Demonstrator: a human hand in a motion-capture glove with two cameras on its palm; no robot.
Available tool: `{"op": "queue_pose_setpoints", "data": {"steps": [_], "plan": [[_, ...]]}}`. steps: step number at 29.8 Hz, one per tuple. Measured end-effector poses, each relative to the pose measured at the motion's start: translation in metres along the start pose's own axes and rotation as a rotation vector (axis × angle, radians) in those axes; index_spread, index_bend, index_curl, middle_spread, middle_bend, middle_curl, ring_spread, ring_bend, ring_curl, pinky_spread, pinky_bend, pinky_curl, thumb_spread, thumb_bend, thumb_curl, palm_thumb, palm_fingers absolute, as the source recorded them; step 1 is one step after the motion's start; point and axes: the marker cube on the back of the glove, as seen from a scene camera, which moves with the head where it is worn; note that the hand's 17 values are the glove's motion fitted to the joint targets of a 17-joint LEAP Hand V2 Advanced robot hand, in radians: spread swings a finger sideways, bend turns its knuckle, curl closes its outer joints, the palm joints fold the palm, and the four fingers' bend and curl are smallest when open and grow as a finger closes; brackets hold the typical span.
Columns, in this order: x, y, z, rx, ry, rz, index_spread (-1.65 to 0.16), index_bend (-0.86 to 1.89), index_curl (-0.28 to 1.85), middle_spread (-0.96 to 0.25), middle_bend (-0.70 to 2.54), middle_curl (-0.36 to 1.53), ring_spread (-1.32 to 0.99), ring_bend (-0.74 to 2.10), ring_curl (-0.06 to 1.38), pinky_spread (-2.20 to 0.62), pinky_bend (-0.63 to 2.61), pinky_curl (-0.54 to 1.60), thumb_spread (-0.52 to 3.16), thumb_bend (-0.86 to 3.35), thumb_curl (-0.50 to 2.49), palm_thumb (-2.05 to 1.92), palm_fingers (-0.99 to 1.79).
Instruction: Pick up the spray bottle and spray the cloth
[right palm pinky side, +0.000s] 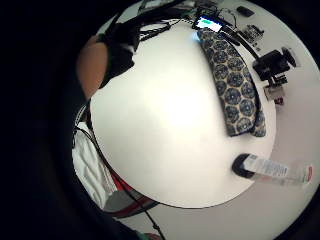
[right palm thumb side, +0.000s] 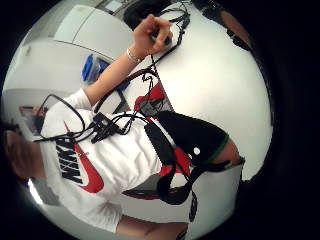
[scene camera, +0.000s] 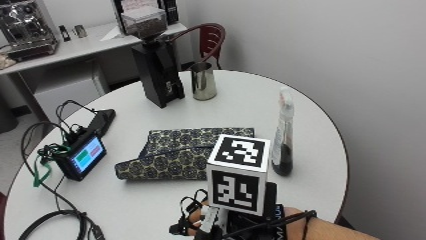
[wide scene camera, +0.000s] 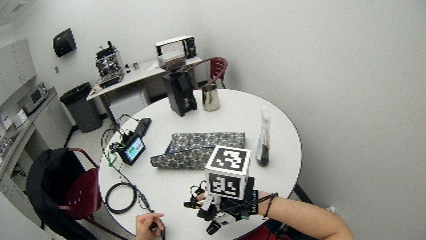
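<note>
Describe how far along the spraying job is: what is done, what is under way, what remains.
Nothing looks done yet. The spray bottle stands upright and untouched on the round table, beside the folded patterned cloth. Under way: the gloved right hand is near the table's edge, apart from both; its fingers are too hidden to judge. Left: reach the bottle, pick it up, aim at the cloth and spray.
</note>
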Motion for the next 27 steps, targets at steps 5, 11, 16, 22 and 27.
{"op": "queue_pose_setpoints", "data": {"steps": [5, 11, 16, 22, 27], "plan": [[-0.0001, 0.0005, 0.0016, -0.002, -0.001, 0.000, -0.27, 0.12, 0.10, -0.03, 0.36, 0.16, 0.00, 0.37, 0.16, 0.14, 0.40, 0.17, 0.66, 0.20, 0.09, 0.35, 0.63], [0.0019, 0.0012, -0.0023, -0.001, 0.005, 0.007, -0.33, 0.13, 0.14, -0.04, 0.37, 0.22, -0.01, 0.37, 0.21, 0.18, 0.40, 0.22, 0.88, 0.17, 0.12, 0.38, 0.61], [0.0031, 0.0019, -0.0031, 0.014, 0.002, 0.016, -0.35, 0.13, 0.16, -0.04, 0.37, 0.25, -0.01, 0.36, 0.23, 0.19, 0.39, 0.24, 0.98, 0.15, 0.14, 0.39, 0.60], [0.0032, 0.0003, -0.0013, 0.014, 0.011, 0.016, -0.36, 0.13, 0.18, -0.04, 0.36, 0.27, -0.01, 0.35, 0.25, 0.20, 0.38, 0.26, 1.05, 0.12, 0.16, 0.41, 0.60], [0.0054, -0.0016, -0.0011, 0.019, 0.009, 0.021, -0.36, 0.13, 0.20, -0.04, 0.35, 0.29, -0.01, 0.34, 0.26, 0.21, 0.37, 0.27, 1.09, 0.09, 0.18, 0.42, 0.60]]}}
